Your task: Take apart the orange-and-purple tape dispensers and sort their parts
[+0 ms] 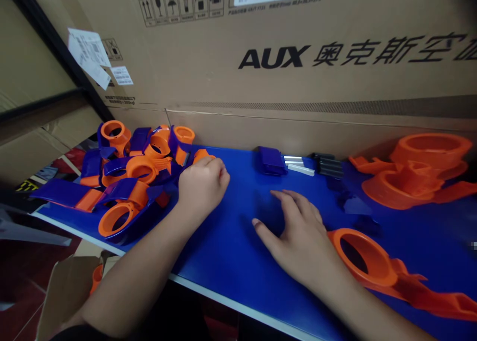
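Observation:
My left hand (204,184) is closed at the right edge of a heap of orange and blue plastic tape dispensers (141,170). An orange part of a tape dispenser (202,155) shows just beyond its knuckles; the rest of that piece is hidden by the hand. My right hand (298,232) hovers over the blue tabletop (231,246), fingers apart and nothing in them. Beside its wrist lies an orange dispenser frame (367,259) with a round hub and a long handle.
Orange frames (421,170) are stacked at the right. Along the back sit blue plastic plates (272,161), silvery strips (300,167) and black rollers (328,166). Small dark blue pieces (354,203) lie nearer. A large cardboard box (208,78) walls off the back; an open carton (67,286) stands below left.

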Available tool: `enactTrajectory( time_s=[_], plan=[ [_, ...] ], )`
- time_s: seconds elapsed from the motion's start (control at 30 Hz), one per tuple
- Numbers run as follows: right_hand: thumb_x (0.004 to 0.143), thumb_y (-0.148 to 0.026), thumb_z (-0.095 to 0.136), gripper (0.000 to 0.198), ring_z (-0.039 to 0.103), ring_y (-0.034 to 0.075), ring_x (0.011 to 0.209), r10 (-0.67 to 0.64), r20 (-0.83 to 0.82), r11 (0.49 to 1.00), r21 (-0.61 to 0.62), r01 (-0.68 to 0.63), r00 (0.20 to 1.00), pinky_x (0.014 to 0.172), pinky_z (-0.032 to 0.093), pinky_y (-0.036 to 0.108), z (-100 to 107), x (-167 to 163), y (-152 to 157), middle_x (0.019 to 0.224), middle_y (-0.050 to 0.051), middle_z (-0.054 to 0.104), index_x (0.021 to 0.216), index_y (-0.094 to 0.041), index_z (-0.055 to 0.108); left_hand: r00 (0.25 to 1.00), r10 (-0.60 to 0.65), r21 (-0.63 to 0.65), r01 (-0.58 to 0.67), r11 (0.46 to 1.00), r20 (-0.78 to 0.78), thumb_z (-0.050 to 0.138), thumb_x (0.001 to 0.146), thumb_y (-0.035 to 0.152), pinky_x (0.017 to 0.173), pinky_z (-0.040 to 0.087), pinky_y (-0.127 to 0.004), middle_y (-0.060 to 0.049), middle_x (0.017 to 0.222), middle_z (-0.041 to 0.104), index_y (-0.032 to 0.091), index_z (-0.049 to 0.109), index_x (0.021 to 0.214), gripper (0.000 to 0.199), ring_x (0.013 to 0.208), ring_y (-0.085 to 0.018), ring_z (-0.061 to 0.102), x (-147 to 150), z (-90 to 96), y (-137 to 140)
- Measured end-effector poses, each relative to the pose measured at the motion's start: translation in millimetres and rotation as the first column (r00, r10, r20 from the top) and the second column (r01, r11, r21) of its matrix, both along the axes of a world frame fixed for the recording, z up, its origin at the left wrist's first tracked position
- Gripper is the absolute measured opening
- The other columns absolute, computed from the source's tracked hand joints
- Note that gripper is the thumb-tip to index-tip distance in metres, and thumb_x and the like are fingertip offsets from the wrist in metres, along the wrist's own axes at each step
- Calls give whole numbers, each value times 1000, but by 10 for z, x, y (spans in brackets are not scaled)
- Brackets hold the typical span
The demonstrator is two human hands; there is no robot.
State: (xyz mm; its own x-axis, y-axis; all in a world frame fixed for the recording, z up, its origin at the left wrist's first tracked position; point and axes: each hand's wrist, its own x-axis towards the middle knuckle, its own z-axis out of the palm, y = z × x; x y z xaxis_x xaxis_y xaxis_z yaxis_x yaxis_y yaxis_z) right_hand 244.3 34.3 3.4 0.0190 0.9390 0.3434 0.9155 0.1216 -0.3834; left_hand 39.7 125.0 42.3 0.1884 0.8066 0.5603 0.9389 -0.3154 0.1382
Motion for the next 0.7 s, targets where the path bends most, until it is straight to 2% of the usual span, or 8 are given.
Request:
enactTrajectory(
  time_s=[0.23, 0.3, 0.33, 0.4, 0.47, 0.57, 0.63, 0.7],
  plan=[
    [85, -48, 68, 54, 59, 35, 125, 83, -237, 997, 23, -80, 968, 108, 45, 55, -1, -21, 63, 132, 16, 64, 130, -20, 57, 991, -126, 102, 121, 987, 42, 57, 93, 27, 66, 44, -30, -3, 92, 75, 21, 72, 90, 16, 81, -19, 68, 99, -108, -63],
    [86, -47, 69, 50, 61, 33, 121, 76, -389, 996, -4, -84, 918, 106, 47, 52, -9, -26, 90, 129, 14, 66, 127, -22, 59, 987, -161, 147, 156, 977, 21, 56, 93, 27, 66, 44, -30, -3, 89, 74, 20, 71, 88, 17, 78, -18, 67, 131, -137, -106],
    [87, -48, 68, 47, 63, 31, 117, 63, -491, 995, -33, -91, 869, 102, 49, 50, -10, -28, 105, 127, 12, 67, 126, -23, 59, 983, -182, 172, 179, 969, 5, 56, 94, 27, 66, 43, -30, -3, 87, 73, 20, 71, 87, 18, 77, -18, 66, 152, -150, -135],
    [90, -50, 65, 43, 68, 27, 106, 10, -706, 986, -113, -127, 708, 93, 53, 45, -3, -36, 135, 121, 10, 70, 123, -24, 60, 973, -226, 219, 230, 948, -42, 55, 95, 27, 64, 42, -32, -3, 82, 71, 20, 69, 84, 20, 73, -18, 64, 203, -171, -214],
    [91, -51, 62, 41, 70, 24, 94, -60, -877, 964, -176, -202, 477, 83, 54, 41, 20, -47, 159, 114, 9, 72, 122, -25, 60, 957, -274, 252, 291, 923, -99, 55, 95, 26, 61, 40, -33, -2, 75, 67, 21, 67, 80, 20, 68, -18, 62, 261, -187, -316],
    [88, -50, 63, 43, 70, 21, 81, -194, -971, 930, -228, -288, 140, 72, 54, 34, 88, -72, 170, 106, 6, 74, 124, -25, 58, 920, -349, 310, 390, 867, -180, 59, 92, 21, 57, 35, -35, 0, 65, 60, 22, 62, 72, 21, 61, -17, 56, 335, -205, -496],
    [86, -48, 65, 47, 70, 20, 78, -278, -961, 915, -266, -302, 3, 69, 54, 32, 148, -90, 165, 100, 4, 74, 127, -27, 56, 876, -422, 350, 481, 804, -234, 60, 90, 18, 55, 32, -35, 0, 63, 58, 22, 61, 71, 20, 58, -17, 53, 370, -217, -608],
    [85, -46, 67, 47, 70, 21, 77, -339, -938, 899, -300, -319, -73, 67, 55, 31, 208, -102, 161, 94, 2, 74, 126, -28, 56, 806, -520, 371, 592, 715, -283, 61, 90, 19, 54, 32, -35, 0, 66, 60, 22, 65, 74, 16, 57, -16, 52, 401, -235, -700]
  ],
)
